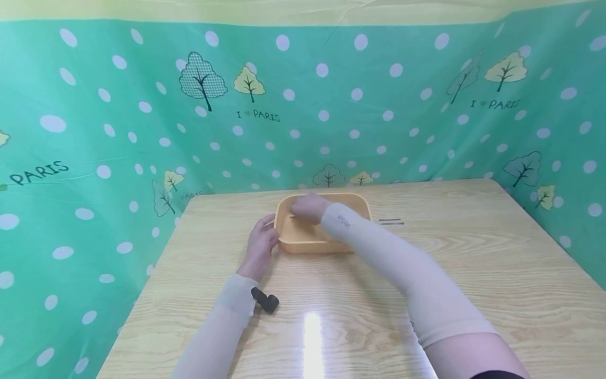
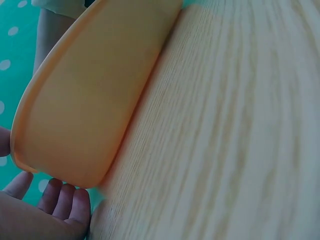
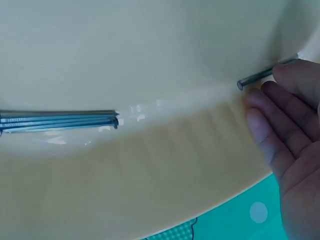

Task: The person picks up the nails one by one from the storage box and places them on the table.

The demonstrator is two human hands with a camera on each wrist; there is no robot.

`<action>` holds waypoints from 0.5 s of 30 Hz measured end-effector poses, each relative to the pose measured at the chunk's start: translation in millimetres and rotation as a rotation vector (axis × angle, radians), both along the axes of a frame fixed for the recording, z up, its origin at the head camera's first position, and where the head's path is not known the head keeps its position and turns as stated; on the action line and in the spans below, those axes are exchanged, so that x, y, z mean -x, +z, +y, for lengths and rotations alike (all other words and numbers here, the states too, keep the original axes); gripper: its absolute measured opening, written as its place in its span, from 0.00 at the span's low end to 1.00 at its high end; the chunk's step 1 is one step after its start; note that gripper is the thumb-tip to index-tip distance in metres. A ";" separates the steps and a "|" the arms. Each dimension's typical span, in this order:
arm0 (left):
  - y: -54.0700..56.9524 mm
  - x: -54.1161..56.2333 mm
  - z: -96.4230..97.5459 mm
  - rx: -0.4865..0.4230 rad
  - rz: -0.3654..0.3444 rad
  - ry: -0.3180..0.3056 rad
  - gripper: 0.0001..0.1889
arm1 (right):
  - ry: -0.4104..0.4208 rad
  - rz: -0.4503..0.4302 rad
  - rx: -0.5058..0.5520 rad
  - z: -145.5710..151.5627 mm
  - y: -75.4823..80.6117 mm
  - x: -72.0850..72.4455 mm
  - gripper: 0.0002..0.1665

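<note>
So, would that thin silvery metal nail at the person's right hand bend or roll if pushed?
The thin silvery metal nail probably won't bend: it looks like straight, solid metal. Its shaft looks round, so it might roll, perhaps in a curve because of its wider head.

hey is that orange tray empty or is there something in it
Not empty: the right wrist view shows nails lying together inside the tray, and the right hand pinching another nail.

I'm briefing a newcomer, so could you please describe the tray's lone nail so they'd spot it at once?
On the wooden table sits an orange tray. Inside, the right hand holds a grey nail. Unlike the bunched nails nearby, it alone is held.
</note>
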State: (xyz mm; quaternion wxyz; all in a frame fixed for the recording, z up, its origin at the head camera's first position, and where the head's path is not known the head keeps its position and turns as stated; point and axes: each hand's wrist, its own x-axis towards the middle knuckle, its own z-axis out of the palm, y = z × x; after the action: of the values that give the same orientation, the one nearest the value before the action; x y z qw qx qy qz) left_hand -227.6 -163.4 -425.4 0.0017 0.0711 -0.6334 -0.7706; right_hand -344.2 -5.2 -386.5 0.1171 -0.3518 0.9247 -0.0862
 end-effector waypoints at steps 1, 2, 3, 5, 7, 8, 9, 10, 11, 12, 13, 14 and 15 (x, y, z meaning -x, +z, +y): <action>0.0 0.3 0.0 -0.004 0.003 -0.001 0.33 | 0.014 0.025 -0.028 -0.5 -1.0 0.4 0.15; 3.4 -1.3 0.6 -0.006 0.003 -0.008 0.33 | 0.080 0.112 -0.100 -1.1 -2.0 1.4 0.14; 3.7 -1.5 0.7 -0.004 0.004 -0.008 0.33 | 0.132 0.178 -0.147 -1.4 -2.8 2.1 0.12; 4.4 -1.5 1.0 -0.010 0.007 -0.005 0.34 | 0.161 0.222 -0.169 -1.9 -5.6 4.1 0.12; 5.0 -1.7 1.3 -0.002 0.002 -0.002 0.34 | 0.125 0.188 -0.144 -2.1 -8.4 6.1 0.13; 5.5 -2.0 1.6 0.003 0.000 0.002 0.34 | 0.095 0.153 -0.107 -2.0 -9.8 7.1 0.13; 2.3 -0.4 1.2 0.001 0.001 0.010 0.33 | 0.053 0.104 -0.059 -2.1 -11.0 7.7 0.13; 2.4 -0.6 1.2 0.001 -0.001 0.011 0.33 | 0.028 0.078 -0.032 -2.3 -12.4 8.5 0.14; 2.3 -0.6 1.1 0.000 -0.001 0.010 0.33 | 0.035 0.087 -0.038 -2.6 -13.3 9.2 0.14; 2.2 -0.7 1.1 -0.001 0.000 0.009 0.33 | 0.043 0.096 -0.045 -2.9 -14.1 9.8 0.13; 2.2 -0.8 1.1 -0.007 0.001 0.006 0.33 | 0.065 0.119 -0.067 -3.2 -14.8 10.2 0.13; 2.2 -0.8 1.1 -0.016 0.001 0.007 0.33 | 0.064 0.122 -0.071 -3.5 -15.4 10.5 0.13; 2.1 -0.8 1.1 -0.023 0.001 0.006 0.33 | 0.054 0.113 -0.063 -3.8 -15.7 10.5 0.13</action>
State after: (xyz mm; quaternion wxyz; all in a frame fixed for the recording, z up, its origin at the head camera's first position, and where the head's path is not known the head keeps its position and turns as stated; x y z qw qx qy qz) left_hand -226.8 -162.4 -423.3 0.0034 0.0728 -0.6244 -0.7777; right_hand -354.7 -9.0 -402.2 0.0779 -0.3771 0.9223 -0.0341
